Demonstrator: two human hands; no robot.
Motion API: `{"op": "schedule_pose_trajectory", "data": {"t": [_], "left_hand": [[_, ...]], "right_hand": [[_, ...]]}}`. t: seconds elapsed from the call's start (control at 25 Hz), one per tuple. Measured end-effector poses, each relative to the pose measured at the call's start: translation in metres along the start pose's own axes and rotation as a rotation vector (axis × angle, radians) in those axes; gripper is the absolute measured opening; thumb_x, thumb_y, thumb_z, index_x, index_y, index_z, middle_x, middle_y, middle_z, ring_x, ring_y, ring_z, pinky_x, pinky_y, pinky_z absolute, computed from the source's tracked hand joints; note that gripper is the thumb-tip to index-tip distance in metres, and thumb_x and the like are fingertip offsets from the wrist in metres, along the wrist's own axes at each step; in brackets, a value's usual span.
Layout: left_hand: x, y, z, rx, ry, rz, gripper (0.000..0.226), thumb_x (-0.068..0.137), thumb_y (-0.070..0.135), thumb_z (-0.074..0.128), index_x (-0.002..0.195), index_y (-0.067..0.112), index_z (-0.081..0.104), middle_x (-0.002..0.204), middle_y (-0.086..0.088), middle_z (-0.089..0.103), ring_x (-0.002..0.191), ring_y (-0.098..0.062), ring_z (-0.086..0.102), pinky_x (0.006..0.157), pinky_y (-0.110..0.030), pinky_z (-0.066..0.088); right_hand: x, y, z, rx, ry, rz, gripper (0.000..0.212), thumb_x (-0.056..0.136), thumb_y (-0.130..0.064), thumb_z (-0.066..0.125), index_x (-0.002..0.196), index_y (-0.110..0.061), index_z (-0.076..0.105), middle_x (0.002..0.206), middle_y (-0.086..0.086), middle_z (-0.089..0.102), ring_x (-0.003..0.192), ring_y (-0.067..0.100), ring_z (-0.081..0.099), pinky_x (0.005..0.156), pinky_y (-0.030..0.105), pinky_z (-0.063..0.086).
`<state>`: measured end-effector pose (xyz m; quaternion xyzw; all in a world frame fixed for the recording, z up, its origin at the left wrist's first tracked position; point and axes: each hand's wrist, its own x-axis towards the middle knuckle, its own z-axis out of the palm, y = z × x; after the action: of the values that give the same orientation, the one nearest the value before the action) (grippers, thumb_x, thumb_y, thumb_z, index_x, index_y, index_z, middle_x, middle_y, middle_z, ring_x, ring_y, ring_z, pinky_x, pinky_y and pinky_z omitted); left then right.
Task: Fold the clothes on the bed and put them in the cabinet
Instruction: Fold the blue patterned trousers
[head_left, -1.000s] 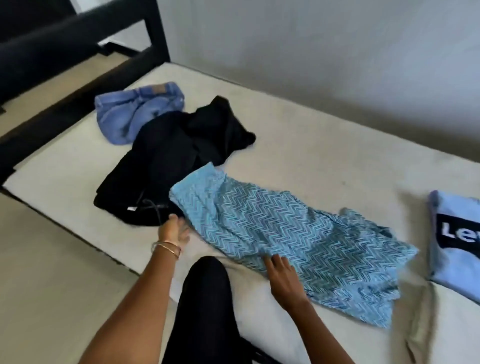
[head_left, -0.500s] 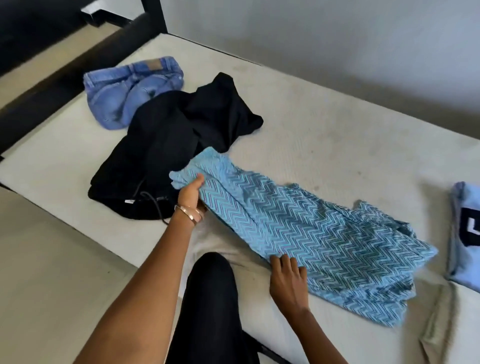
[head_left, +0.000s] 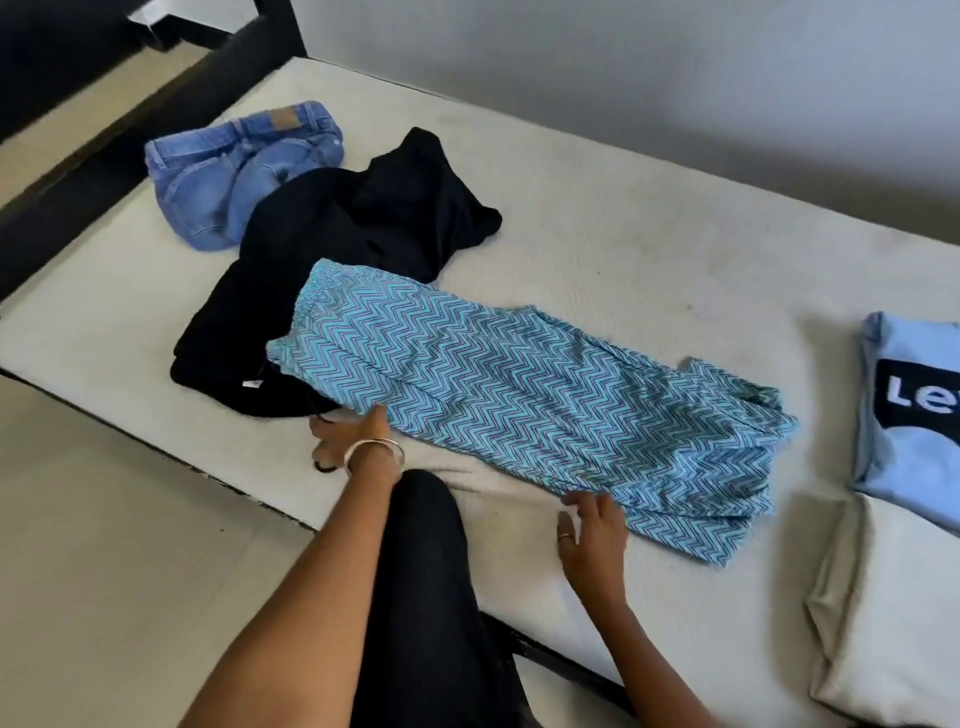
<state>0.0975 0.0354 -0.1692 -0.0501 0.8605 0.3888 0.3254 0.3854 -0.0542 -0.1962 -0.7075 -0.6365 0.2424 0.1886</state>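
Zigzag garment (head_left: 519, 395) half-folded at bed's (head_left: 649, 249) near edge; my left hand (head_left: 345, 436) and right hand (head_left: 592, 530) touch its hem, fingers relaxed. Light-blue tee (head_left: 904, 415) folded; black clothes (head_left: 332, 270), jeans (head_left: 239, 171) remain.

- Light blue T-shirt (head_left: 893, 421), folded at the right edge of the bed: white letters "Le" on a black patch, the word cut off by the frame.
- Jeans (head_left: 239, 171): tan waistband patch, unreadable.
- Black garment (head_left: 332, 244): small white tag, unreadable.
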Motion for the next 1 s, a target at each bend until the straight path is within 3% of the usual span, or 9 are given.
{"op": "schedule_pose_trajectory", "data": {"t": [0.04, 0.12, 0.2, 0.28, 0.4, 0.6, 0.72, 0.84, 1.0], "left_hand": [[-0.031, -0.010, 0.007, 0.197, 0.049, 0.056, 0.085, 0.077, 0.021, 0.075, 0.145, 0.016, 0.026, 0.142, -0.022, 0.030, 0.125, -0.041, 0.040, 0.097, -0.046, 0.044], [-0.088, -0.038, 0.027, 0.458, 0.005, 0.432, 0.071, 0.077, 0.013, 0.071, 0.140, 0.013, 0.038, 0.139, -0.021, 0.033, 0.121, -0.041, 0.040, 0.094, -0.045, 0.044], [-0.127, -0.066, 0.052, 0.615, -0.296, 0.950, 0.052, 0.074, 0.006, 0.071, 0.124, 0.010, 0.058, 0.130, -0.019, 0.045, 0.114, -0.039, 0.046, 0.094, -0.046, 0.045], [-0.161, -0.086, 0.080, 0.880, -0.736, 1.226, 0.040, 0.080, 0.006, 0.066, 0.120, 0.012, 0.063, 0.129, -0.012, 0.048, 0.113, -0.032, 0.051, 0.096, -0.040, 0.045], [-0.208, -0.107, 0.114, 1.145, -0.991, 1.466, 0.038, 0.091, 0.015, 0.054, 0.128, 0.017, 0.057, 0.136, -0.005, 0.048, 0.120, -0.029, 0.051, 0.098, -0.033, 0.043], [-0.253, -0.120, 0.152, 1.108, -0.989, 1.663, 0.045, 0.091, 0.006, 0.050, 0.135, 0.011, 0.047, 0.132, -0.010, 0.049, 0.113, -0.035, 0.053, 0.090, -0.040, 0.047], [-0.263, -0.125, 0.169, 1.101, -0.922, 1.504, 0.045, 0.094, 0.012, 0.051, 0.138, 0.016, 0.041, 0.131, -0.008, 0.045, 0.116, -0.032, 0.052, 0.092, -0.034, 0.043], [-0.259, -0.118, 0.179, 1.169, -0.895, 1.398, 0.036, 0.090, 0.007, 0.057, 0.125, 0.011, 0.053, 0.126, -0.013, 0.051, 0.112, -0.032, 0.054, 0.088, -0.031, 0.043], [-0.246, -0.111, 0.168, 1.346, -0.895, 1.512, 0.035, 0.087, 0.003, 0.050, 0.118, 0.014, 0.063, 0.112, -0.014, 0.057, 0.102, -0.031, 0.056, 0.077, -0.032, 0.039]], "right_hand": [[-0.006, 0.008, -0.008, 0.167, 0.034, 0.238, 0.007, 0.092, -0.014, 0.060, 0.095, -0.010, 0.064, 0.088, 0.011, 0.064, 0.088, 0.036, 0.060, 0.072, 0.035, 0.042], [-0.012, 0.024, -0.025, 0.526, 0.150, 0.774, 0.028, 0.097, -0.031, 0.059, 0.085, -0.006, 0.063, 0.077, 0.013, 0.067, 0.076, 0.033, 0.066, 0.070, 0.035, 0.048], [0.000, 0.030, -0.040, 1.014, 0.293, 1.088, 0.033, 0.095, -0.031, 0.063, 0.079, -0.002, 0.061, 0.076, 0.018, 0.065, 0.059, 0.027, 0.063, 0.065, 0.036, 0.053], [0.017, 0.041, -0.049, 1.379, 0.353, 1.198, 0.024, 0.092, -0.022, 0.068, 0.093, 0.000, 0.059, 0.093, 0.023, 0.062, 0.065, 0.027, 0.061, 0.075, 0.041, 0.055], [0.030, 0.057, -0.059, 1.698, 0.369, 1.180, 0.041, 0.087, -0.020, 0.070, 0.124, -0.006, 0.059, 0.106, 0.016, 0.064, 0.079, 0.025, 0.063, 0.077, 0.036, 0.052], [0.036, 0.102, -0.095, 2.029, 0.479, 0.984, 0.053, 0.087, -0.026, 0.065, 0.137, -0.014, 0.053, 0.132, 0.011, 0.061, 0.102, 0.021, 0.062, 0.093, 0.034, 0.049], [0.041, 0.105, -0.105, 1.759, 0.478, 0.665, 0.041, 0.089, -0.001, 0.062, 0.125, -0.018, 0.053, 0.125, 0.017, 0.063, 0.099, 0.028, 0.064, 0.080, 0.040, 0.054], [0.039, 0.099, -0.112, 1.438, 0.352, 0.357, 0.087, 0.080, 0.023, 0.062, 0.148, -0.014, 0.022, 0.129, 0.020, 0.058, 0.108, 0.026, 0.062, 0.089, 0.045, 0.053], [0.035, 0.107, -0.128, 1.556, 0.444, 0.444, 0.094, 0.083, 0.020, 0.059, 0.147, -0.036, 0.018, 0.128, 0.006, 0.057, 0.102, 0.017, 0.060, 0.069, 0.032, 0.055]]}}
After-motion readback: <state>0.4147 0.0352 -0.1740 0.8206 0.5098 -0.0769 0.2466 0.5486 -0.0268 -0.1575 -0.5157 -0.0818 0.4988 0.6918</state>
